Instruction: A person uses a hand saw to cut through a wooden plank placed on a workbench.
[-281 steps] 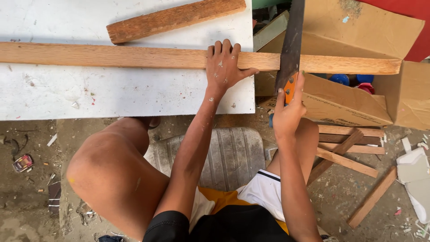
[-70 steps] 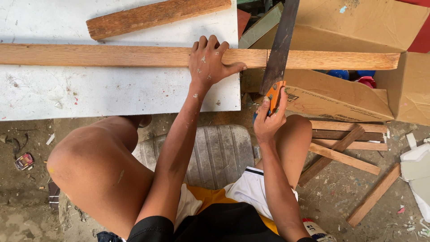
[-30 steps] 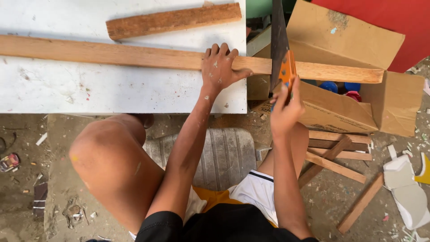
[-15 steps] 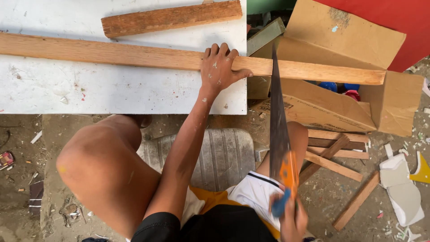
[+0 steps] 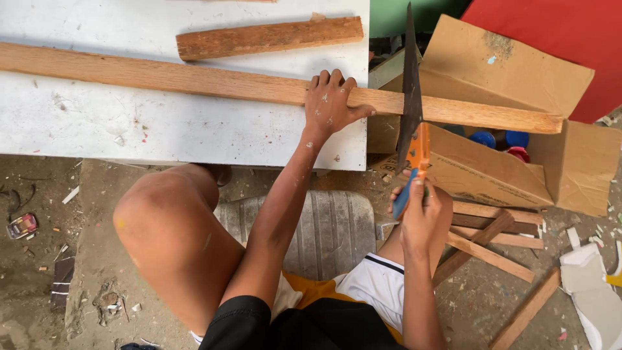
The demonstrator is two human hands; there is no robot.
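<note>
- A long wooden strip (image 5: 194, 79) lies across the white board (image 5: 129, 129) in front of me, running from the far left edge and slanting slightly down to the right, where its end overhangs an open cardboard box (image 5: 492, 175).
- My left hand (image 5: 330, 104) lies flat on top of that strip near the board's right edge, fingers spread over the wood and thumb stretched out to the right along it, pressing down rather than gripping.
- Just to the right of that thumb, the dark blade of a handsaw (image 5: 411, 97) crosses the strip nearly at right angles, its tip pointing away from me past the strip's far side.
- My right hand (image 5: 421, 210) is wrapped tight around the saw's orange-and-blue handle, nearer my body than the strip and just off the board's right corner, above my right knee.
- The strip thus sits ahead of both hands: under my left palm, and beyond my right fist by the length of the blade.
- A shorter, rougher piece of wood (image 5: 269, 37) rests on the board beyond the strip, apart from it.
- Blue and red round things (image 5: 499, 139) show inside the box; loose wooden offcuts (image 5: 492, 240) lie crossed on the dirt ground to my right.
</note>
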